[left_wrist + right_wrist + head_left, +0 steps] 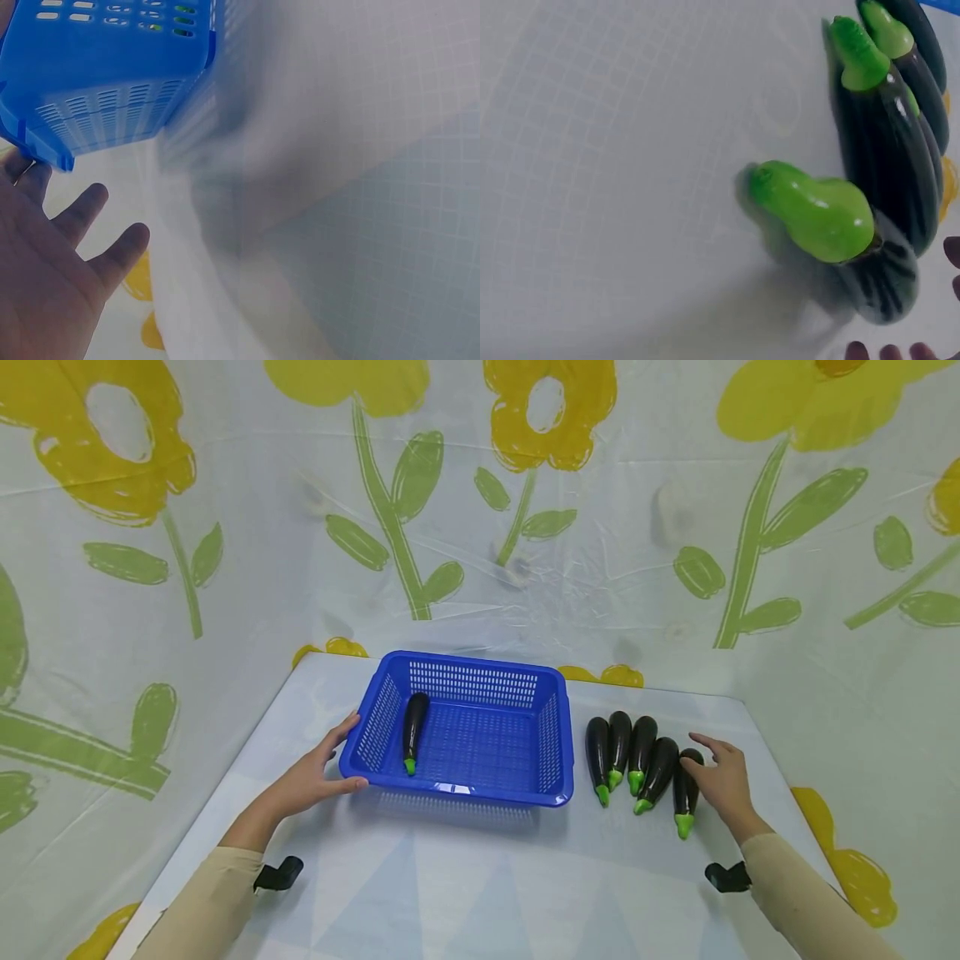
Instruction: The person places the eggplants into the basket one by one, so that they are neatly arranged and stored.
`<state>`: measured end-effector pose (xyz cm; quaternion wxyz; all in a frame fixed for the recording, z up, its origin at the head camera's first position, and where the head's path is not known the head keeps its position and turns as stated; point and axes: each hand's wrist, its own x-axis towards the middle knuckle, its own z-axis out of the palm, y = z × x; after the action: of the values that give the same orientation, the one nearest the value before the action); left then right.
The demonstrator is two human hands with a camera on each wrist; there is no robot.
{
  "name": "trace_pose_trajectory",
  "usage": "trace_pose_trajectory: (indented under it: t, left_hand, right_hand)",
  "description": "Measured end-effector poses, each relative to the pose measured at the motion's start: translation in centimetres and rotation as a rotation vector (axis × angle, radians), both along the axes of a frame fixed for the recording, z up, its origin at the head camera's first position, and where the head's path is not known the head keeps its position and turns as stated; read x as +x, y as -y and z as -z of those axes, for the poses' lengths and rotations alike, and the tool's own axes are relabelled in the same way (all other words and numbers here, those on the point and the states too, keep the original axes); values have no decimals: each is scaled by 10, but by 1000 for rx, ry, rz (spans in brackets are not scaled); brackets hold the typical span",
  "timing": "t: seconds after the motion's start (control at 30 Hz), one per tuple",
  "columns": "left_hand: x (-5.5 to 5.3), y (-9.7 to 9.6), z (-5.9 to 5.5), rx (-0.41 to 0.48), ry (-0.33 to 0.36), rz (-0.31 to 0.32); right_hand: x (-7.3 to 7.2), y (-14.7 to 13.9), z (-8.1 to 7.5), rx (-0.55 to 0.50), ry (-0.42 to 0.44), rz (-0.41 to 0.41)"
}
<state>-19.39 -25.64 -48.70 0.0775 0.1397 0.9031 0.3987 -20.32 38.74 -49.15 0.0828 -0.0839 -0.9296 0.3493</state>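
I have the left hand [311, 781] spread against the blue slatted plastic basket [480, 735], likely steadying it; one glossy black, green-capped eggplant [415, 731] lies inside. The right hand [726, 777], parted and empty, brackets the rightmost eggplant [686, 793] of five on the pale table [480, 877].

Head view: from near side, faces far and down, wide. Left wrist view: close, from near left; shares basket [457, 791] with head. Right wrist view: close, from near right; shares eggplants [642, 745] with head.
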Motion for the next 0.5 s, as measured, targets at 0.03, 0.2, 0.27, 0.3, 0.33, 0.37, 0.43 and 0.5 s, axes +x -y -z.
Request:
trace_pose_trajectory:
  t: [0.03, 0.2, 0.27, 0.3, 0.33, 0.37, 0.43, 0.5]
  left_hand:
    - [0, 0, 0, -1, 0, -1]
    - [0, 0, 1, 6, -2, 3]
    - [0, 1, 1, 12, -3, 6]
    - [0, 0, 1, 16, -3, 7]
    - [0, 0, 1, 19, -3, 7]
    - [-1, 0, 1, 21, -2, 8]
    - [0, 0, 1, 24, 0, 6]
    - [0, 0, 1, 24, 3, 3]
  right_hand:
    - [1, -1, 1, -3, 17, 4]
    - [3, -6, 3, 6, 105, 4]
    - [3, -6, 2, -12, 138, 10]
    - [3, -7, 2, -24, 156, 14]
    - [3, -7, 2, -31, 175, 17]
    - [4, -8, 2, -38, 192, 21]
    - [3, -8, 3, -44, 215, 23]
    - [3, -9, 5, -40, 222, 19]
